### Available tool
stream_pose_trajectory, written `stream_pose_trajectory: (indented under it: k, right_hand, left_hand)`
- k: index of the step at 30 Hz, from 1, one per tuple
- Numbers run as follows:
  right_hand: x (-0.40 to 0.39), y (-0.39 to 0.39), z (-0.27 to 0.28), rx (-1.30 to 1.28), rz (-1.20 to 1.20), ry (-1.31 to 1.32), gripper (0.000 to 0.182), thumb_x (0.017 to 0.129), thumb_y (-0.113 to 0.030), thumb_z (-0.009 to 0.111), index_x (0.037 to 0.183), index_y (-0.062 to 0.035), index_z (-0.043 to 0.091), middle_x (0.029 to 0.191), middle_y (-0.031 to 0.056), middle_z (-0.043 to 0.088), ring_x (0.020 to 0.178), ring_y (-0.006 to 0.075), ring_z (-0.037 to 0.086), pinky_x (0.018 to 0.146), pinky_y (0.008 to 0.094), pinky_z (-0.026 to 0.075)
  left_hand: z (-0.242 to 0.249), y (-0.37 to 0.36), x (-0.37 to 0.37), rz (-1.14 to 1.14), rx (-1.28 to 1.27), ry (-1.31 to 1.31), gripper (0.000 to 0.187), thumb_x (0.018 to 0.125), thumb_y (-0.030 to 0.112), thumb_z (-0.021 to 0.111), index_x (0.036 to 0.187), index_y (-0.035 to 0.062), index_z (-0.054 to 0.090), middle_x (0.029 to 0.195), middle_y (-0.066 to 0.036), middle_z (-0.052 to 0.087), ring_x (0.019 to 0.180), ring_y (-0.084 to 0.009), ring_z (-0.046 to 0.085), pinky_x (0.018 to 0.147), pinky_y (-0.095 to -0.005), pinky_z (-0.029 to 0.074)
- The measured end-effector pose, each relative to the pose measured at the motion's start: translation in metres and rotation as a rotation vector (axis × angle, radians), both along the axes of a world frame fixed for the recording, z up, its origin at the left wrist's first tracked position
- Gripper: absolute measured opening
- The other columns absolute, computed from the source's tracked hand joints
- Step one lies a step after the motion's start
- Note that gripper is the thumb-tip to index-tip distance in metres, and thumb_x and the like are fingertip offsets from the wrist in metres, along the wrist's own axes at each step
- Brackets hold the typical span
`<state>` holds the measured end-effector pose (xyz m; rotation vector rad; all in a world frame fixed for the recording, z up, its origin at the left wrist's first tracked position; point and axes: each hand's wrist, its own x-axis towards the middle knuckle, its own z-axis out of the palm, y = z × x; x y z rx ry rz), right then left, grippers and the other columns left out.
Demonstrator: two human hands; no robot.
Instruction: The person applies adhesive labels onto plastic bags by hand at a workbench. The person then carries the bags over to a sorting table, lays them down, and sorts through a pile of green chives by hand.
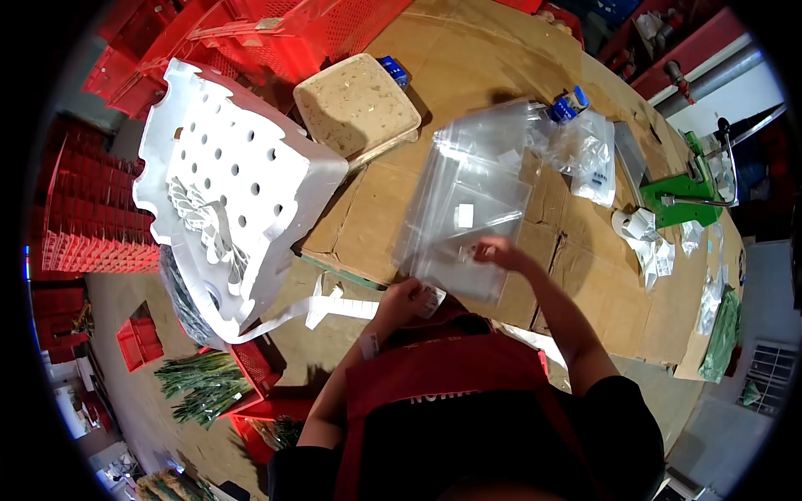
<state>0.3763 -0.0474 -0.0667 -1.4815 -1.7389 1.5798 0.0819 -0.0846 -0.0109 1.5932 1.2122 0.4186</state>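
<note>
Red apron (pixel 451 367) nearest; my left hand (pixel 401 302) grips labels (pixel 432 301) beside plastic bags (pixel 478 185), apparently for reach; right hand (pixel 501 252) curled, contents unclear.

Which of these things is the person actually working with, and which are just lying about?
Apparently in use:
- clear plastic bags, below the right hand
- white labels, in the left hand

Seemingly just lying about:
- shallow tray
- green device
- leafy green bundles
</note>
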Motion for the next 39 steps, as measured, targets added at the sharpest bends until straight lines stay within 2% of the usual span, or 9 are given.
stream_pose_trajectory:
  k: [2, 6, 9, 16, 23, 28, 34, 37, 39]
  right_hand:
    - [0.040, 0.046, -0.002, 0.644, -0.281, -0.090, 0.030, 0.085, -0.032, 0.051, 0.078, -0.0037, 0.058, 0.073, 0.0042, 0.057, 0.069, 0.0139, 0.053, 0.063, 0.0283, 0.044]
    - [0.091, 0.115, 0.134, 0.907, -1.389, 0.232, 0.019, 0.086, -0.023, 0.052, 0.079, -0.0058, 0.055, 0.071, -0.0009, 0.048, 0.066, 0.0104, 0.042, 0.064, 0.0233, 0.037]
    - [0.071, 0.108, 0.172, 1.355, -1.261, -0.061, 0.016, 0.085, -0.017, 0.054, 0.089, -0.0014, 0.052, 0.079, 0.0024, 0.048, 0.074, 0.0113, 0.044, 0.069, 0.0247, 0.037]
    - [-0.011, 0.046, 0.023, 0.780, -0.058, -0.464, 0.038, 0.073, -0.020, 0.061, 0.107, -0.0105, 0.047, 0.112, 0.0133, 0.047, 0.105, 0.0312, 0.044, 0.086, 0.0433, 0.036]
    - [0.007, 0.060, 0.008, 0.383, -0.217, -0.968, 0.085, 0.059, -0.048, 0.069, 0.131, -0.0217, 0.032, 0.141, 0.0075, 0.019, 0.123, 0.0340, 0.025, 0.099, 0.0498, 0.023]
    - [0.005, 0.062, 0.029, 0.269, -0.164, -0.903, 0.099, 0.049, -0.052, 0.074, 0.133, -0.0238, 0.030, 0.142, 0.0061, 0.017, 0.120, 0.0346, 0.028, 0.098, 0.0477, 0.025]
    - [-0.023, 0.046, 0.025, 0.731, -0.164, -0.410, 0.042, 0.063, -0.036, 0.072, 0.095, -0.0116, 0.060, 0.103, 0.0075, 0.055, 0.096, 0.0250, 0.051, 0.078, 0.0418, 0.040]
    - [-0.067, -0.004, 0.030, 0.325, -0.126, 0.301, 0.029, 0.069, -0.029, 0.071, 0.083, -0.0052, 0.062, 0.073, 0.0067, 0.061, 0.068, 0.0168, 0.057, 0.063, 0.0290, 0.045]
    - [-0.077, -0.028, 0.047, 0.019, -0.085, 0.170, 0.027, 0.071, -0.024, 0.071, 0.086, -0.0038, 0.062, 0.078, 0.0040, 0.062, 0.070, 0.0102, 0.055, 0.063, 0.0244, 0.043]
  left_hand:
    - [0.002, 0.002, 0.001, -0.025, -0.003, 0.024, 0.026, 0.076, 0.026, 0.062, 0.078, 0.0007, 0.054, 0.067, -0.016, 0.056, 0.063, -0.0303, 0.056, 0.058, -0.0372, 0.044]
    - [0.007, 0.003, 0.003, -0.068, -0.039, 0.071, 0.026, 0.077, 0.026, 0.061, 0.078, 0.0013, 0.054, 0.071, -0.016, 0.057, 0.065, -0.0300, 0.056, 0.060, -0.0376, 0.044]
    - [0.010, 0.003, 0.016, -0.024, 0.072, -0.156, 0.024, 0.076, 0.023, 0.059, 0.076, 0.0008, 0.052, 0.085, -0.017, 0.057, 0.067, -0.0322, 0.056, 0.060, -0.0393, 0.043]
    - [-0.047, 0.014, 0.047, -0.479, 0.267, 0.134, 0.018, 0.073, 0.016, 0.051, 0.075, -0.0015, 0.054, 0.119, -0.021, 0.047, 0.085, -0.0343, 0.056, 0.071, -0.0411, 0.046]
    - [-0.016, 0.013, 0.038, -0.378, 0.138, 0.234, 0.024, 0.071, 0.023, 0.053, 0.079, -0.0003, 0.056, 0.122, -0.014, 0.047, 0.084, -0.0330, 0.056, 0.070, -0.0410, 0.046]
    - [0.000, 0.016, 0.036, -0.336, 0.092, 0.219, 0.024, 0.070, 0.023, 0.054, 0.070, -0.0007, 0.057, 0.110, -0.016, 0.055, 0.077, -0.0331, 0.058, 0.064, -0.0413, 0.046]
    - [-0.018, 0.021, 0.019, -0.147, -0.105, -0.058, 0.020, 0.069, 0.017, 0.063, 0.070, -0.0011, 0.054, 0.076, -0.016, 0.059, 0.062, -0.0239, 0.055, 0.057, -0.0342, 0.043]
    - [0.016, 0.028, 0.020, -0.065, -0.018, -0.180, 0.019, 0.074, 0.016, 0.063, 0.076, -0.0003, 0.053, 0.073, -0.014, 0.057, 0.064, -0.0205, 0.054, 0.059, -0.0311, 0.043]
    - [0.022, 0.025, 0.022, -0.032, -0.026, -0.267, 0.021, 0.077, 0.019, 0.062, 0.086, 0.0009, 0.056, 0.075, -0.015, 0.059, 0.069, -0.0209, 0.057, 0.063, -0.0311, 0.045]
